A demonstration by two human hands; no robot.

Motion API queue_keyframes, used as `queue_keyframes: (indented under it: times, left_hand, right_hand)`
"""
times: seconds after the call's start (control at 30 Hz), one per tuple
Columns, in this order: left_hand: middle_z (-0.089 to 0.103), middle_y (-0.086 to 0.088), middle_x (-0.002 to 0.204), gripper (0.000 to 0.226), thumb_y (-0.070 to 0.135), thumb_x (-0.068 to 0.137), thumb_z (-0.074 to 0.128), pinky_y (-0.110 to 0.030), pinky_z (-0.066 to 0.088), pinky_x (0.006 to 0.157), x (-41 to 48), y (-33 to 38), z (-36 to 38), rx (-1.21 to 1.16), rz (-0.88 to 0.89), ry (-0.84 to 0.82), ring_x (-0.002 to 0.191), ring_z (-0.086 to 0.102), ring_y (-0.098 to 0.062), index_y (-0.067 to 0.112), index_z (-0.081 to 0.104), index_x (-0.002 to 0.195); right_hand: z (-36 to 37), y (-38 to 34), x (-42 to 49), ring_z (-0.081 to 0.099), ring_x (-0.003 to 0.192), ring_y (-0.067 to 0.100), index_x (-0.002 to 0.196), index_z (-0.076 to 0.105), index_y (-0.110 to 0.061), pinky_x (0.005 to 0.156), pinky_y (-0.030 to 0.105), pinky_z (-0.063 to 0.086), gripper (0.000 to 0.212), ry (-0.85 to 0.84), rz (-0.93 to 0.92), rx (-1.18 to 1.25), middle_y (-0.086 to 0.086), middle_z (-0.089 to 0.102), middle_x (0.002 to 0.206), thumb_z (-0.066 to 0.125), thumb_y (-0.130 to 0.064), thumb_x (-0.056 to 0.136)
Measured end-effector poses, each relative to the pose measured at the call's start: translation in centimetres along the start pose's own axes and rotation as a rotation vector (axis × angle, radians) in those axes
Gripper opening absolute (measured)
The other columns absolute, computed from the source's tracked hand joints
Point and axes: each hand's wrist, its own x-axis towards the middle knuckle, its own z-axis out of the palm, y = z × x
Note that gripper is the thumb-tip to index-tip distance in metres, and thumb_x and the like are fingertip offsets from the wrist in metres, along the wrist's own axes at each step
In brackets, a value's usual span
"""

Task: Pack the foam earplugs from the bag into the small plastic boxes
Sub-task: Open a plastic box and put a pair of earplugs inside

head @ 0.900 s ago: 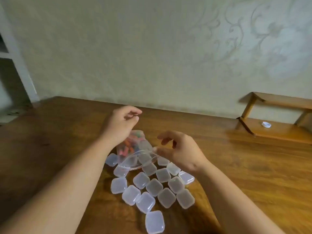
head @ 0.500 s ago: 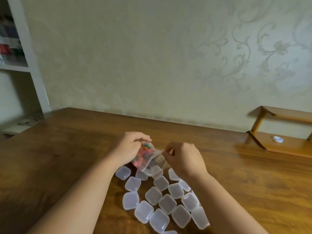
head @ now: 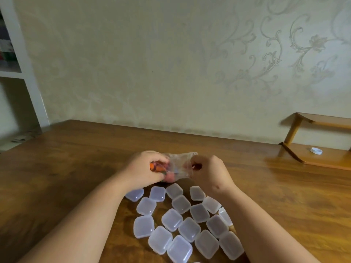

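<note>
A clear plastic bag [head: 180, 164] with orange and pink foam earplugs [head: 157, 168] inside is held above the wooden table [head: 76, 158]. My left hand [head: 146, 168] grips the bag's filled end. My right hand [head: 209, 171] pinches the bag's other, emptier end. Several small translucent plastic boxes [head: 182, 219], all with lids down, lie clustered on the table just in front of my hands.
A low wooden rack [head: 322, 160] with a white bottle cap [head: 316, 150] on it stands at the table's back right. A white shelf unit [head: 22, 73] stands at the far left. A papered wall runs along the table's far edge.
Both hands closed on the bag and lifted it off the boxes, stretching it between them. The view has tilted so the boxes sit nearer.
</note>
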Motion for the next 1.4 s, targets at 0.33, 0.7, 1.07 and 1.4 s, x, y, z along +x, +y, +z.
queue_keyframes:
  times: [0.33,0.7,1.07,1.4]
  left_hand:
    - [0.059,0.013,0.131,0.048,0.016,0.083,0.078,-0.03,0.05,0.098,0.2,-0.4,0.5,0.006,0.007,0.038,0.116,0.056,-0.009,0.034,0.065,0.126]
    - [0.055,0.019,0.126,0.075,0.019,0.075,0.085,-0.033,0.056,0.094,0.1,-0.6,0.0,-0.054,0.021,-0.04,0.115,0.057,-0.008,0.04,0.05,0.137]
    - [0.056,0.015,0.132,0.074,0.014,0.077,0.083,-0.033,0.056,0.095,0.2,-0.6,0.1,-0.051,-0.013,-0.01,0.119,0.057,-0.01,0.039,0.051,0.139]
    - [0.052,0.021,0.123,0.071,0.017,0.079,0.083,-0.026,0.053,0.092,0.2,-0.6,0.1,-0.05,-0.004,-0.009,0.115,0.056,-0.006,0.039,0.051,0.138]
  right_hand:
    - [1.7,-1.4,1.2,0.066,0.075,0.017,0.111,0.07,-0.019,0.069,0.035,0.059,0.023,-0.269,-0.03,-0.128,0.001,0.071,0.092,0.062,-0.032,0.093]
    - [1.6,-1.5,0.9,0.059,0.074,0.016,0.121,0.062,-0.013,0.057,0.019,0.045,0.026,-0.307,-0.062,-0.193,0.004,0.067,0.093,0.053,-0.016,0.097]
    - [2.0,-0.9,1.3,0.067,0.081,0.02,0.114,0.067,-0.015,0.075,0.035,0.058,0.022,-0.26,-0.022,-0.14,0.005,0.071,0.095,0.055,-0.02,0.097]
    - [1.8,-0.7,1.8,0.066,0.088,0.019,0.114,0.067,-0.014,0.082,0.034,0.057,0.024,-0.245,0.064,-0.114,0.006,0.07,0.103,0.062,-0.024,0.093]
